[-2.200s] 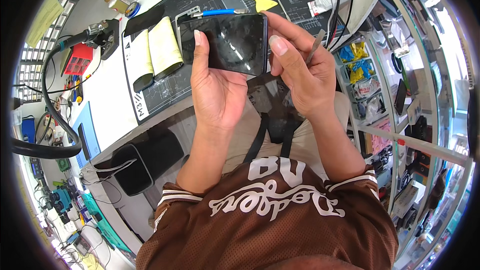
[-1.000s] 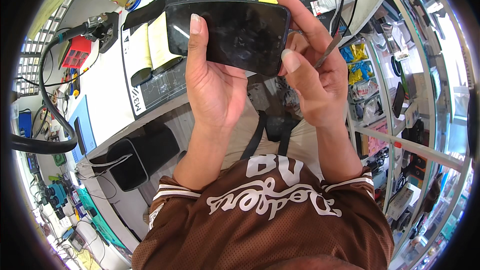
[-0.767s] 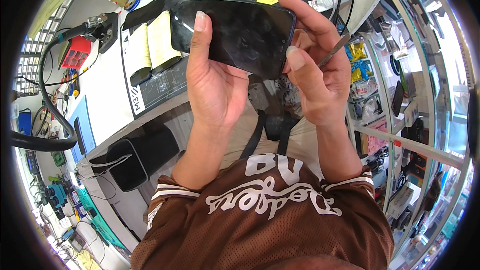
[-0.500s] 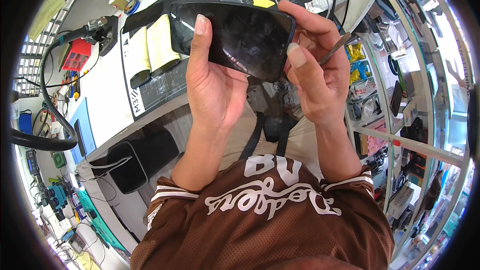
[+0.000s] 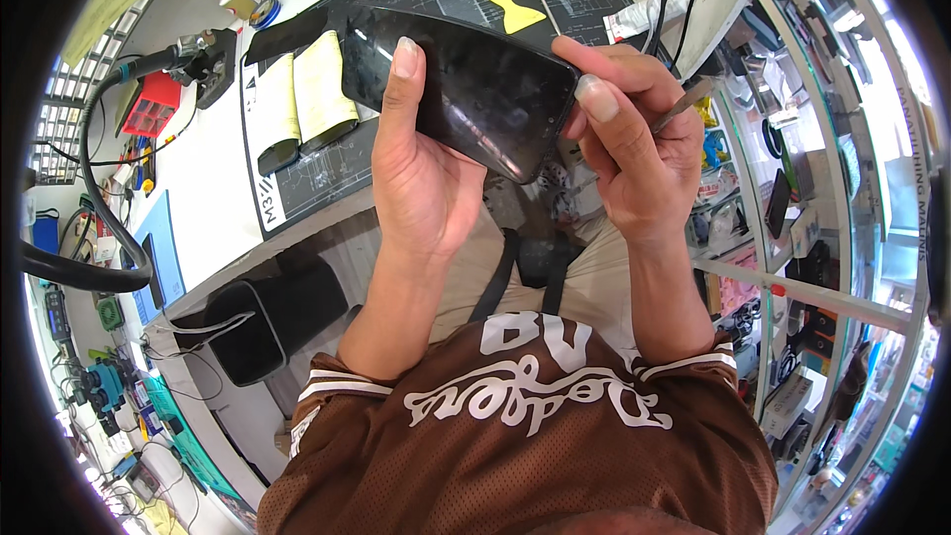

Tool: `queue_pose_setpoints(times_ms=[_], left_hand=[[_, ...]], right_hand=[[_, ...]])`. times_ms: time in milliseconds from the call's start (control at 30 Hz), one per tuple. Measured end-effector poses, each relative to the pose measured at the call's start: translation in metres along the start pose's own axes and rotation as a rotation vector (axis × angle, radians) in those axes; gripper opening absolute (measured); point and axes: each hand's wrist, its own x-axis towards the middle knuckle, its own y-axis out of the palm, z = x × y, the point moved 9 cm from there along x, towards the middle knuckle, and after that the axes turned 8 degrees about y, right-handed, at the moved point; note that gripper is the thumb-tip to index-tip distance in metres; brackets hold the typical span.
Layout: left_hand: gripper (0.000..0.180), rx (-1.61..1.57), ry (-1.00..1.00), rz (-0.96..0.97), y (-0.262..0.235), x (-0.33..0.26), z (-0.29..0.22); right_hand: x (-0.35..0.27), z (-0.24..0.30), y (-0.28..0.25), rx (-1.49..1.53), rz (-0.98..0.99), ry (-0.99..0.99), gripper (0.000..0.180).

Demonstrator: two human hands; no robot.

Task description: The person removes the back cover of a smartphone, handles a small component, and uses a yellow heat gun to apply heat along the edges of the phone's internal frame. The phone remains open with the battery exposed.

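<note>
A black smartphone (image 5: 466, 84) is held up over the near edge of the bench, its dark, glossy screen facing me. My left hand (image 5: 426, 173) grips its left part, thumb lying on the glass and the other fingers hidden behind. At the right end, my right hand (image 5: 639, 154) is closed, with thumb and forefinger at the phone's corner. A thin, flat metal tool (image 5: 684, 105), like a pry blade, is tucked in the right hand's fingers and sticks out to the right. Its other end is hidden.
Behind the phone, a yellow plastic scraper (image 5: 507, 4) lies on the black work mat (image 5: 436, 0). Yellow folded pads (image 5: 325, 89) lie left of the phone. A thick black flexible arm (image 5: 94, 159) curves at far left. Glass shelves (image 5: 842, 307) stand at right.
The phone has tilted, its right end dropping nearer to me. My right hand has shifted slightly right, and the metal tool has moved right with it. My left hand keeps its grip.
</note>
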Motion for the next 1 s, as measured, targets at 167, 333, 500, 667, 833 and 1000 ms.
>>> queue_pose_setpoints(times_ms=[167,333,500,667,833,1000], left_hand=[[0.035,-0.004,0.012,-0.015,-0.004,0.002,0.0],[0.038,0.054,0.06,-0.048,0.003,0.005,-0.006],[0.042,0.056,0.061,-0.053,-0.001,0.01,-0.006],[0.024,0.05,0.081,-0.125,0.004,0.009,-0.011],[0.024,0.066,0.103,-0.157,0.003,0.01,-0.016],[0.025,0.093,0.118,-0.139,0.004,0.01,-0.02]], right_hand=[[-0.001,-0.008,0.0,0.006,-0.015,0.103,0.018],[-0.003,-0.016,0.004,-0.025,-0.02,0.216,0.016],[-0.005,-0.016,0.005,-0.007,-0.041,0.259,0.012],[-0.006,-0.013,0.013,-0.057,-0.046,0.225,0.009],[-0.008,-0.013,0.017,-0.065,-0.047,0.268,0.006],[-0.01,-0.014,0.017,-0.139,-0.038,0.29,0.006]])
